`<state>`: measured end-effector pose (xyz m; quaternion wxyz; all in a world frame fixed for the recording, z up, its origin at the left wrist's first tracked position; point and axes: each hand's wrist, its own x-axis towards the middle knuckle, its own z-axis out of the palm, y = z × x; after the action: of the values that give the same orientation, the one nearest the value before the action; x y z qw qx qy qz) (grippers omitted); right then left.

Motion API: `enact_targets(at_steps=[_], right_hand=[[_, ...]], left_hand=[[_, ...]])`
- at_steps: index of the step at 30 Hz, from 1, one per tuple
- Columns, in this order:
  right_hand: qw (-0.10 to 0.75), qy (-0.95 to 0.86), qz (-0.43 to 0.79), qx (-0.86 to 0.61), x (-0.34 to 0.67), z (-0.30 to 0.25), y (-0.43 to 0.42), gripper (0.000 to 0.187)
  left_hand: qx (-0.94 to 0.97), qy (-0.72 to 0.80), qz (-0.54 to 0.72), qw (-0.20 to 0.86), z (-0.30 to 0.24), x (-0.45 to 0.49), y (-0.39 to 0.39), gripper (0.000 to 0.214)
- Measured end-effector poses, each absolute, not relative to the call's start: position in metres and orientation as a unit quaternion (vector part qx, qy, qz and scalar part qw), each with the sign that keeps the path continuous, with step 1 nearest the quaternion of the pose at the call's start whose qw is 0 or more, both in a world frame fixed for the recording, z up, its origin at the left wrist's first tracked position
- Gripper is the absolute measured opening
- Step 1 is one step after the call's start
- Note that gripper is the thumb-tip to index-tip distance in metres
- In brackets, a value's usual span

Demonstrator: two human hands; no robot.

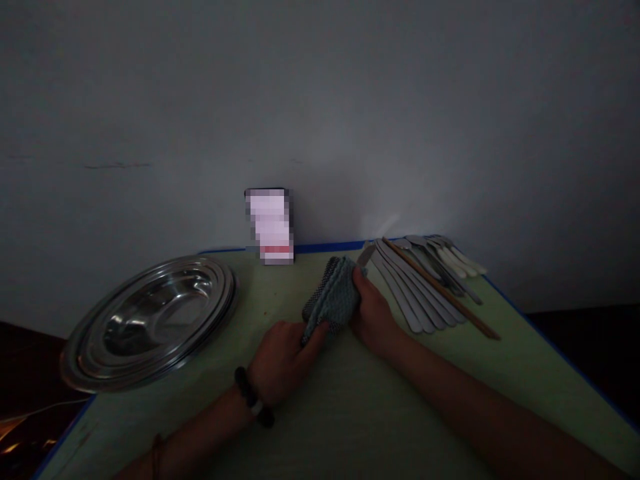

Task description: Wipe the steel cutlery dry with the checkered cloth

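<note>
A grey-blue checked cloth (333, 300) is bunched between my two hands above the table. My left hand (287, 357) is closed on its lower left end, thumb lying along the fabric. On the other side, my right hand (373, 310) grips the cloth's right edge. Past the right fingers sticks out a flat metal blade (367, 255), like that of a table knife; the rest of it is hidden by the cloth and hand. Just right of my right hand, several flat metal utensils (420, 300) lie fanned out on the table.
Nested shiny metal dishes (220, 293) stand at the left. A lit phone (270, 223) leans against the wall (320, 100). Wooden chopsticks (450, 297), metal spoons and forks (425, 257) and white-handled cutlery (457, 260) lie at the right of the blue-edged table (340, 427).
</note>
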<state>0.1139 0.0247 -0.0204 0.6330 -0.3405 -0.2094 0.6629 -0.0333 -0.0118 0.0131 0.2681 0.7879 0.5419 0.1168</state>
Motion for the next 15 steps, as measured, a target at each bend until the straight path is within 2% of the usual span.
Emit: enact_targets(at_steps=[6,15], right_hand=[[0.65,-0.197,0.645,-0.35,0.121,-0.011,0.028,0.022],[0.74,-0.184,0.525,-0.379,0.15,0.011,0.045,0.024]], left_hand=[[0.793,0.526,0.119,0.284,0.013,-0.036,-0.009,0.055],[0.834,0.453,0.112,0.296,0.012,-0.043,-0.009,0.046]])
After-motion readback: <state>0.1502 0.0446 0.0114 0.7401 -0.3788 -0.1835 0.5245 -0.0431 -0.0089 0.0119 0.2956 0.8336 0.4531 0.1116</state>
